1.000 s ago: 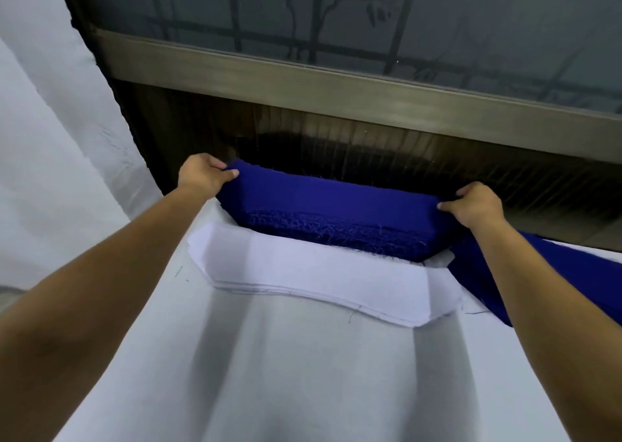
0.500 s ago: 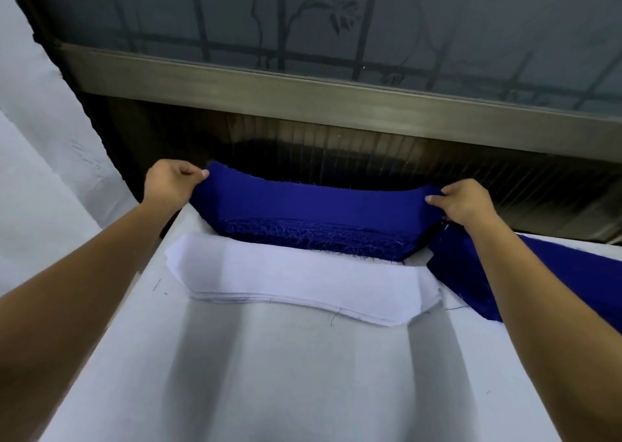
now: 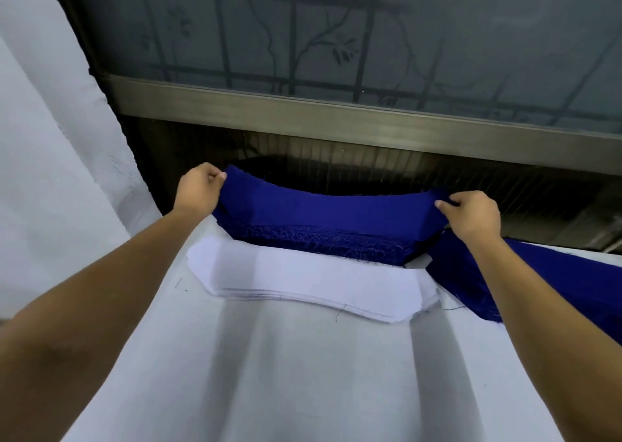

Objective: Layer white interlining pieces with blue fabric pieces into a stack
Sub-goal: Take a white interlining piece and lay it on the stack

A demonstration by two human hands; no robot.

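Got the top blue fabric piece pinched at both ends: left corner in the left grip, right corner in the right grip, fingers curled onto the cloth. Ends raised a bit off the blue stack underneath. White interlining stack just in front on the tabletop. More blue fabric off to the right.

The loose blue fabric runs off the right edge — the right forearm covers part of it, and both elbows are cut off.
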